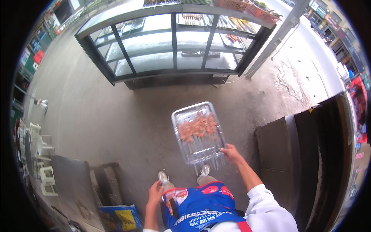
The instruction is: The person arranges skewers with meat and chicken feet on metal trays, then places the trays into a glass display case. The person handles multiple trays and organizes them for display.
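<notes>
My right hand (pixel 230 153) grips the lower right edge of a shiny metal tray (pixel 189 159), held out in front of me over the floor. Raw meat skewers (pixel 198 127) lie side by side in it, their sticks pointing back towards me and some jutting past the near rim. My left hand (pixel 156 191) hangs low beside my blue apron (pixel 205 206), away from the tray; its fingers are slightly curled, and whether they hold anything is unclear.
A glass-fronted display cabinet (pixel 175 72) with trays of skewers stands ahead, red baskets (pixel 232 4) on top. To the right is a large dark metal unit (pixel 274 162). At lower left are a metal panel (pixel 75 185), a blue-and-yellow bag (pixel 121 219) and plastic stools (pixel 47 175). A post (pixel 275 43) rises beside the cabinet.
</notes>
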`<control>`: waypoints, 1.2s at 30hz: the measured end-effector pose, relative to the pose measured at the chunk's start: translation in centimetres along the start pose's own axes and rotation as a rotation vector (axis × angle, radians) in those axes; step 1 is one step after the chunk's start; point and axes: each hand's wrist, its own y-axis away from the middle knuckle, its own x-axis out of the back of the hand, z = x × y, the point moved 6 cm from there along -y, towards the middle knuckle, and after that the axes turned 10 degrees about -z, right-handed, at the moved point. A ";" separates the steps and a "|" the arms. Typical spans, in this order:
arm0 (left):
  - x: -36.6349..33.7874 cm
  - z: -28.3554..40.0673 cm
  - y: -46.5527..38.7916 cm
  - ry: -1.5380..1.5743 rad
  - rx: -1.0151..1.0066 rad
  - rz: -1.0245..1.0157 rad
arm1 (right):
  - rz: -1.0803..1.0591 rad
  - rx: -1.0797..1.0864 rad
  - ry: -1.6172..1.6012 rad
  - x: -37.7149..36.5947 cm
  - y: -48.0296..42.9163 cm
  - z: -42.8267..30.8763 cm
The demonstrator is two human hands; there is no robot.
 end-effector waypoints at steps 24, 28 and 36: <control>-12.7 -33.5 -1.0 0.013 -0.115 -0.040 | 0.173 0.495 0.011 9.6 -17.0 2.9; -21.0 -40.9 -1.7 0.044 -0.066 -0.003 | 0.059 0.545 0.015 13.0 -23.9 2.7; -33.9 -44.8 -3.9 0.356 0.062 0.152 | 0.181 1.157 1.455 15.2 -35.3 -5.8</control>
